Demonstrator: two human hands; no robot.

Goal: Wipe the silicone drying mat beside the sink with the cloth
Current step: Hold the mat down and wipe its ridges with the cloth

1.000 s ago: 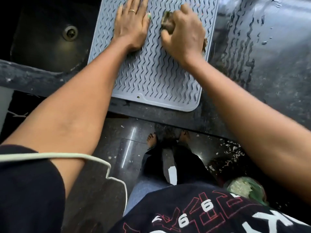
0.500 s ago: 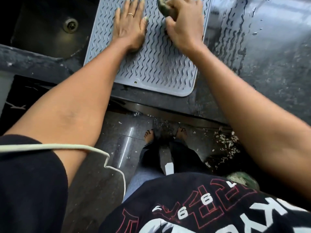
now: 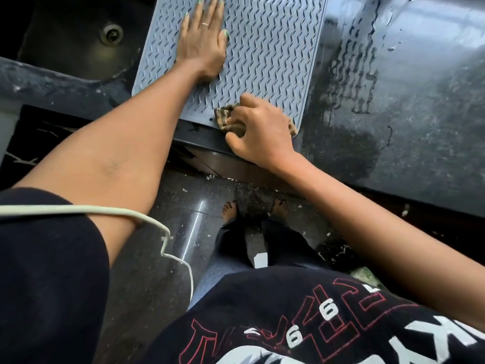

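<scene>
A grey silicone drying mat [image 3: 273, 53] with wavy ridges lies on the dark counter, right of the sink. My left hand [image 3: 203, 40] presses flat on the mat's left part, fingers spread, a ring on one finger. My right hand [image 3: 258, 132] grips a crumpled brownish cloth [image 3: 227, 119] at the mat's near edge, over the counter's front rim. The hand covers most of the cloth; a bit of it shows again at the mat's near right corner.
A dark sink [image 3: 78, 43] with a round drain [image 3: 112, 34] lies left of the mat. The wet black counter [image 3: 393, 101] stretches to the right. Below, the tiled floor [image 3: 168, 232] shows my bare feet and scattered crumbs. A white cord [image 3: 105, 211] crosses my left sleeve.
My right hand has pulled the cloth from the mat's far end down to its near edge. The left hand stays pressed on the mat.
</scene>
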